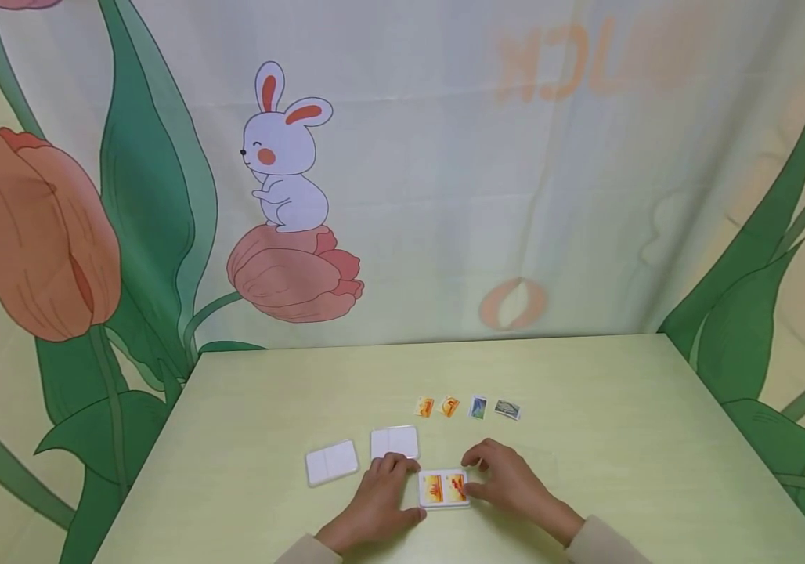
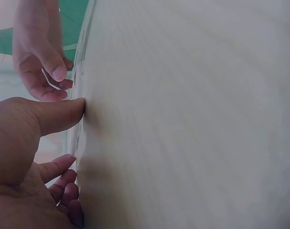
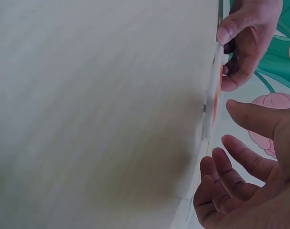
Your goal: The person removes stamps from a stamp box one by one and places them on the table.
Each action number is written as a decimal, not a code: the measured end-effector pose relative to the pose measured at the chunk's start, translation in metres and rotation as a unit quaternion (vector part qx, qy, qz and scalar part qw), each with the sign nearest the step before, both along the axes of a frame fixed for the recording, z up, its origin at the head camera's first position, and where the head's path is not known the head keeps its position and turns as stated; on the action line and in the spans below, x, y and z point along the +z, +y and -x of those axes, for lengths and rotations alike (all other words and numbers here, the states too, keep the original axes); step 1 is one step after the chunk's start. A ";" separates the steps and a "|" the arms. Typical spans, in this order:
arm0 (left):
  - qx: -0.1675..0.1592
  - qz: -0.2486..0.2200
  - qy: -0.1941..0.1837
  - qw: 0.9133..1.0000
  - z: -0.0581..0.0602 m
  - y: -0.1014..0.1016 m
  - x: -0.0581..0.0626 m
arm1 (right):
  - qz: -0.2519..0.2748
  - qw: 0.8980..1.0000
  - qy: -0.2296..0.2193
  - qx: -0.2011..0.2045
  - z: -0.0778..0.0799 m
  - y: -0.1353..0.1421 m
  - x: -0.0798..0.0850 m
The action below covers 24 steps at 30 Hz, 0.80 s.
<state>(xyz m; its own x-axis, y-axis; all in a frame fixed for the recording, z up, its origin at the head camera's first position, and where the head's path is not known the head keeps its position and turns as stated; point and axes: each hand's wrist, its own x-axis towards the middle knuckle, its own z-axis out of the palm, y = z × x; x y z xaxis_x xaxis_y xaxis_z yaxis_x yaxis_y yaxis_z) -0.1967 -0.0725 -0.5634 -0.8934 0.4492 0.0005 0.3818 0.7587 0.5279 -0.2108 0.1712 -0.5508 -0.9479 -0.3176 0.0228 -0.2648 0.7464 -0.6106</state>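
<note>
A thin white rectangular case (image 1: 444, 505) lies flat on the table, with two orange-and-yellow pictures side by side on its top. My left hand (image 1: 383, 501) holds it by the left side, thumb at the near corner and a finger at the far corner. In the left wrist view the left thumb (image 2: 63, 114) sits right at the case's edge. My right hand (image 1: 511, 482) is at the case's right end, thumb and fingers spread apart. The right wrist view shows the right hand (image 3: 250, 167) with nothing between its fingers, its thumb tip beside the pictured face.
Two more white cases, one at the far left (image 1: 332, 463) and one just beyond my left hand (image 1: 394, 441), lie on the table. Farther back is a row of small picture pieces: two orange (image 1: 424, 406), one blue-green (image 1: 478, 407) and one grey (image 1: 507, 409). A printed curtain (image 1: 416, 235) hangs behind the table.
</note>
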 end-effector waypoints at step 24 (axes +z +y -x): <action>-0.011 -0.002 0.024 1.000 -0.002 -0.002 0.001 | -0.013 1.000 -0.021 0.010 0.003 -0.009 -0.004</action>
